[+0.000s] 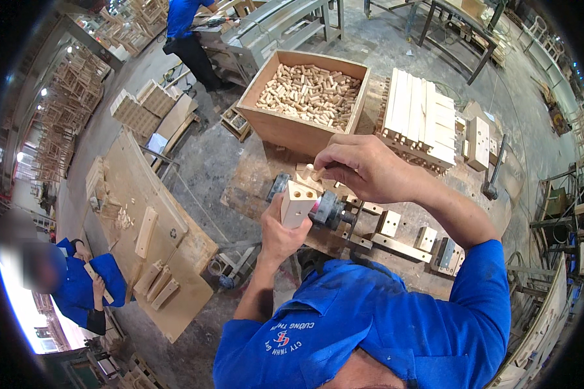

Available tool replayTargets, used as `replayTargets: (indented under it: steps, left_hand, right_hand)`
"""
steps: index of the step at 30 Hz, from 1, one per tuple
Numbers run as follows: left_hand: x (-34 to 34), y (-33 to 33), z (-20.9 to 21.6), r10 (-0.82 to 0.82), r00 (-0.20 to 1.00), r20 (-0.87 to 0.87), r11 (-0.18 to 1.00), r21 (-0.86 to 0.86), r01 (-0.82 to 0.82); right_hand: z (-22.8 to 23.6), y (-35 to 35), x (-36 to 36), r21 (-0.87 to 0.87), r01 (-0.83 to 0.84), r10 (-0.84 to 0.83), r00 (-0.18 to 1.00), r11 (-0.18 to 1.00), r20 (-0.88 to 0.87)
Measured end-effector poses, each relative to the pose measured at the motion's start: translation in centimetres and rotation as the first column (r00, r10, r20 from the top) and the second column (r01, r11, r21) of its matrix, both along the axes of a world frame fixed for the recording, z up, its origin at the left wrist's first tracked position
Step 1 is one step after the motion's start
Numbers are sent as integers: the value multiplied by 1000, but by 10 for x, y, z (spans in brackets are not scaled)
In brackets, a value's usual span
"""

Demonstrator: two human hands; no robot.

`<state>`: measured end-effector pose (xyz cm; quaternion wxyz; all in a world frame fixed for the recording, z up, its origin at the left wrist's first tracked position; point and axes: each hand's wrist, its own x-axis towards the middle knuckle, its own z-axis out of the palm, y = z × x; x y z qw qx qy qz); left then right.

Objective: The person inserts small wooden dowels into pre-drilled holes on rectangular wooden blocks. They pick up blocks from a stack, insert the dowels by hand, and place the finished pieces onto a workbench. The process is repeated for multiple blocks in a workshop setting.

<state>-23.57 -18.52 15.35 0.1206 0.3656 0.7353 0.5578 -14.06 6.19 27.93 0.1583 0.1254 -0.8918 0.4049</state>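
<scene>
Head view, read as a clock face about the picture's centre, showed the left hand (283,236) at nearly 8 o'clock with its grip closed around a wooden block (298,206), which stood tilted just left of the middle, its end with two round holes facing up. From about 1 o'clock the right hand (376,170) reached in, its grip nearly closed, thumb and fingers curled together beside pale dowels (309,170) just beyond the block; whether the fingertips pinched one, I could not tell. Close by the block at 4 o'clock sat a dark clamp (331,211) on the brown surface (250,188). At 12 o'clock stood an open wooden box (292,134) with a great many loose short dowels in it, and at 2 o'clock a stack of pale wooden pieces (415,113) with pegged ends. A metal lever (498,165) lay near 3 o'clock, and drilled blocks (389,222) stood at 4 o'clock. Toward 8 o'clock, a second surface (191,305) bore several slats (156,282), and beyond it a person in blue (81,292) held a wooden strip (99,283).
</scene>
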Motion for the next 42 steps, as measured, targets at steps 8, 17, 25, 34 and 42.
replayTargets:
  steps: [8,17,25,34,42]
  left_hand:
    - [-2,-5,-8,45,993,-111,996,-68,-53]
    - [-6,-8,-21,68,979,-192,989,-120,-92]
    - [-15,-15,-28,73,985,-158,982,-159,-99]
    - [-30,-20,-37,157,987,23,980,-130,-153]
    - [-31,-17,-43,163,987,10,976,-149,-160]
  right_hand:
    - [4,-5,3,147,1,-9,999,989,52]
    - [-14,-8,-4,107,36,-48,992,994,120]
    - [-18,15,-34,-10,-131,129,961,991,243]
    - [-124,123,-176,519,254,-491,779,816,391]
    - [-139,125,-189,395,279,-441,796,875,414]
